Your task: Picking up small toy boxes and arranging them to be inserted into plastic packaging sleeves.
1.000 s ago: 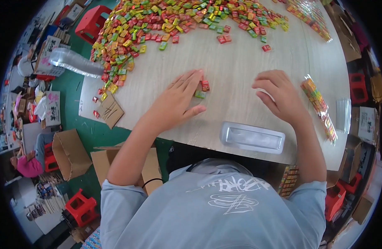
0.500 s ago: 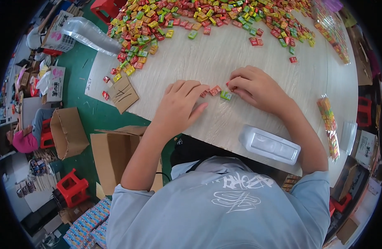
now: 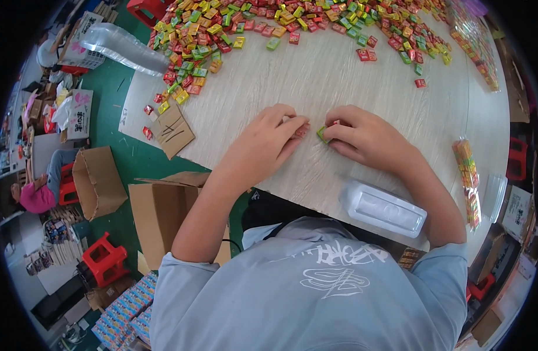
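At the middle of the pale table [image 3: 269, 88], my left hand [image 3: 262, 143] is curled with its fingers closed round small red wrapped candies [image 3: 303, 130]. A short gap to the right, my right hand [image 3: 365, 136] pinches a small green wrapped candy [image 3: 321, 134]; a bit of red shows between its fingers too. How many pieces each hand holds is partly hidden. Beyond both hands a wide heap of red, yellow, orange and green wrapped candies [image 3: 245, 14] covers the far side. Near my right forearm lies a clear plastic tray [image 3: 389, 209].
Filled clear packs [image 3: 468, 182] lie at the right edge, beside clear trays [image 3: 496, 196]. A cardboard piece [image 3: 173, 131] and a stack of clear trays [image 3: 126, 50] sit at the left edge. Open cardboard boxes [image 3: 158, 219] and red stools [image 3: 105, 260] stand below; a seated person [image 3: 38, 193] is far left.
My left hand has closed over the red candies that lay between the hands. My right hand has taken up the green candy from the table.
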A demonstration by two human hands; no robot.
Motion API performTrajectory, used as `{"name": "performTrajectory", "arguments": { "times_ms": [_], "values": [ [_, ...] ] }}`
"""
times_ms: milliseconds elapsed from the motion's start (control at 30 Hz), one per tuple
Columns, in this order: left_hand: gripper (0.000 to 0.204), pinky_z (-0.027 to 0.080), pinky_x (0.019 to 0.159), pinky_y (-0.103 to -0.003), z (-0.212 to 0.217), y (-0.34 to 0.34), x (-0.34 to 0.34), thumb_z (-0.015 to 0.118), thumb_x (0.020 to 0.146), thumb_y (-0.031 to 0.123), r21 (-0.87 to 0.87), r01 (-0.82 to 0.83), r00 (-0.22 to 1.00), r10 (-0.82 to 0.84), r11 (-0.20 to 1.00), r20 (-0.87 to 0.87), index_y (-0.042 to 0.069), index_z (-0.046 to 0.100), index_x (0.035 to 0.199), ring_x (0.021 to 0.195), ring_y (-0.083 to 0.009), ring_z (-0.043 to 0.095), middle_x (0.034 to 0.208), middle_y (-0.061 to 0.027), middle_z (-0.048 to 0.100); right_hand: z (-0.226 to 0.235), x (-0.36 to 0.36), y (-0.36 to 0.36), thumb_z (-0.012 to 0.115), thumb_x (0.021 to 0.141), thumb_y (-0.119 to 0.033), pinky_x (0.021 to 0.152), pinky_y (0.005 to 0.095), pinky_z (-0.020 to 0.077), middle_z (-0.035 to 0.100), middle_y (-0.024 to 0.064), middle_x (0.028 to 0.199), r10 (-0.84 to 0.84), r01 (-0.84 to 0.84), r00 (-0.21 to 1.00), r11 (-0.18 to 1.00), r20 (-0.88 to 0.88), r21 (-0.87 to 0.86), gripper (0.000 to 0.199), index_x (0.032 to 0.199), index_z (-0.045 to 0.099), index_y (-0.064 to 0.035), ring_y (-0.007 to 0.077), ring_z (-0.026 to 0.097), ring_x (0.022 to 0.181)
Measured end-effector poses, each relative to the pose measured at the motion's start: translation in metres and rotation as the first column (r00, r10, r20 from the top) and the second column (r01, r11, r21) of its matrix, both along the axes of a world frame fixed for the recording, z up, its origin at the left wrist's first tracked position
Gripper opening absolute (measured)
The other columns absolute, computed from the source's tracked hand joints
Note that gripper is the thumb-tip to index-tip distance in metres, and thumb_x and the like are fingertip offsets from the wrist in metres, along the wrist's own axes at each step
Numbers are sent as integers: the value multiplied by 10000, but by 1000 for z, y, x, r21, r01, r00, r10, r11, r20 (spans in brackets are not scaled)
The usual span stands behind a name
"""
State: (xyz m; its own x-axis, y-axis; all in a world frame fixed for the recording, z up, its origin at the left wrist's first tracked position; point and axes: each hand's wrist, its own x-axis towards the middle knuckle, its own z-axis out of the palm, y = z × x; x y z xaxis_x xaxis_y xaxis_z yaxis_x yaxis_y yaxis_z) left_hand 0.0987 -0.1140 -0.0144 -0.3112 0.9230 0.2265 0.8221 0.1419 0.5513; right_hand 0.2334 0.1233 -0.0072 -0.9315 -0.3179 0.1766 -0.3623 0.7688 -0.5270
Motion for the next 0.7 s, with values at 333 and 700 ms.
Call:
{"name": "performTrajectory", "arguments": {
  "times_ms": [333, 700],
  "values": [
    [386, 547, 862, -428, -5, 13, 19, 786, 853, 68, 57, -56, 994, 50, 997, 100, -3, 652, 1208, 1001, -350, 640, 1105, -153, 616, -5, -7, -12, 779, 873, -129, 886, 429, 560, 665, 121, 1166, -83, 85, 995, 995, 53, -45, 274, 1112, 670, -51, 349, 669, 1043],
    [599, 549, 884, -426, 8, 21, 13, 776, 866, 60, -49, -93, 975, 101, 994, 199, 64, 555, 1422, 988, -330, 657, 1095, -145, 647, -9, -5, -15, 785, 871, -153, 874, 421, 565, 678, 138, 1102, -187, 187, 982, 982, -41, 11, 314, 1153, 704, -42, 340, 674, 1008]
  ]
}}
